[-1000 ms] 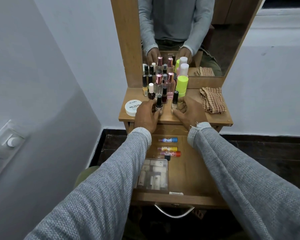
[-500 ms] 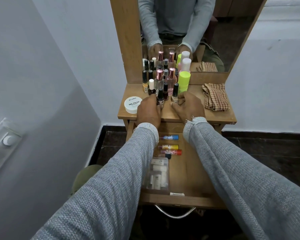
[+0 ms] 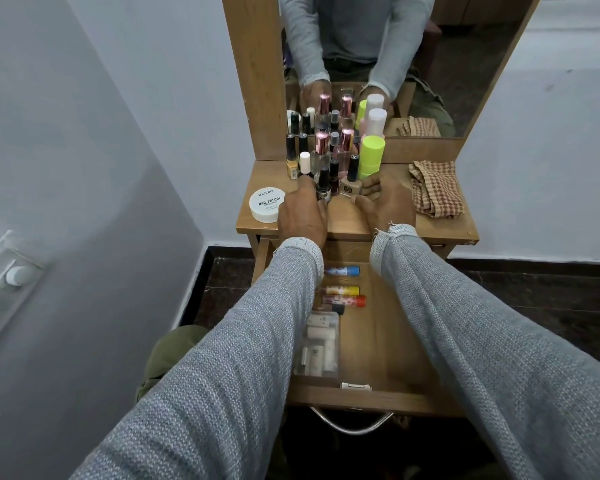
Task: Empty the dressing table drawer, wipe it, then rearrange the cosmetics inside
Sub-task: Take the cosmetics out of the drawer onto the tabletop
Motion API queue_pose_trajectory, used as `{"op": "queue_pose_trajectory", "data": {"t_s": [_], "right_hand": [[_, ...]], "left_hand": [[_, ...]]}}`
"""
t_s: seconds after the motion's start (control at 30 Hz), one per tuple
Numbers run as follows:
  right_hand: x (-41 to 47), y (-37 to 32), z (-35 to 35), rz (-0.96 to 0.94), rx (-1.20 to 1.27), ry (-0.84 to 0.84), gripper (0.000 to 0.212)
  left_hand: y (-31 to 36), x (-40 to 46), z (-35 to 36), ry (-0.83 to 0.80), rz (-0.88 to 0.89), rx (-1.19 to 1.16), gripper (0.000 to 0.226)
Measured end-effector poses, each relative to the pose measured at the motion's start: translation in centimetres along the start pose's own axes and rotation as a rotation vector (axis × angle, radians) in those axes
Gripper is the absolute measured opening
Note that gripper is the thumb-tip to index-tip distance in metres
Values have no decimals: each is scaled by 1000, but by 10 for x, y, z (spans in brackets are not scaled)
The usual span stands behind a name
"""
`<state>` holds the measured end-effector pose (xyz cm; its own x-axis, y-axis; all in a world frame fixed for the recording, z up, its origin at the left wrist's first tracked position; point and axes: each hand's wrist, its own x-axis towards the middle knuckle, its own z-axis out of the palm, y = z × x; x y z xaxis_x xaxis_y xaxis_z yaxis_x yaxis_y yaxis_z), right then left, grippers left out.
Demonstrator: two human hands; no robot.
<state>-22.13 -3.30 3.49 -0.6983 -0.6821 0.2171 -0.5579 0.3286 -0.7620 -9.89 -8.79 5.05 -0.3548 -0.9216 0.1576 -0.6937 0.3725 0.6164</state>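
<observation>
Both your hands are up on the worktop (image 3: 440, 226), at the front of the cluster of bottles. Your left hand (image 3: 302, 216) has its grip pinched around a dark-capped polish bottle (image 3: 323, 183), fingers curled on its left side. Your right hand (image 3: 385, 206) holds a beige bottle (image 3: 350, 181) with a black cap, thumb in front and fingers wrapped behind it. Both bottles stand upright, just apart from each other.

Behind them the rest stand packed together against the mirror (image 3: 413, 64): two pink-capped perfume bottles (image 3: 321, 152), several small polishes, a neon green can (image 3: 370, 155) and a white-capped can (image 3: 376, 121) behind that. A round white tub (image 3: 265, 204) marked NAIL POLISH sits left of your left hand, near the worktop's edge. A checked cloth (image 3: 435, 188) lies crumpled to the right, well apart from the bottles.

Below your forearms the drawer (image 3: 371, 398) stands pulled out. Inside lie a blue-capped tube (image 3: 343, 270), a yellow one (image 3: 342, 290) and a red one (image 3: 347, 300), all on their sides, with a clear pouch (image 3: 321, 344) of small items nearer you on the left.
</observation>
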Motion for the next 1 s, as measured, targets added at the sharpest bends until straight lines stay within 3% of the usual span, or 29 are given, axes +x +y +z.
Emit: {"op": "queue_pose_trajectory", "data": {"t_s": [0.63, 0.87, 1.0], "right_hand": [[-1, 6, 3, 13, -39, 56, 22], [-11, 11, -7, -36, -25, 38, 22], [-30, 15, -19, -41, 86, 41, 17]], "left_hand": [[-5, -1, 5, 31, -35, -84, 37], [-19, -21, 2, 19, 13, -326, 48], [-36, -53, -10, -98, 146, -345, 52]]}}
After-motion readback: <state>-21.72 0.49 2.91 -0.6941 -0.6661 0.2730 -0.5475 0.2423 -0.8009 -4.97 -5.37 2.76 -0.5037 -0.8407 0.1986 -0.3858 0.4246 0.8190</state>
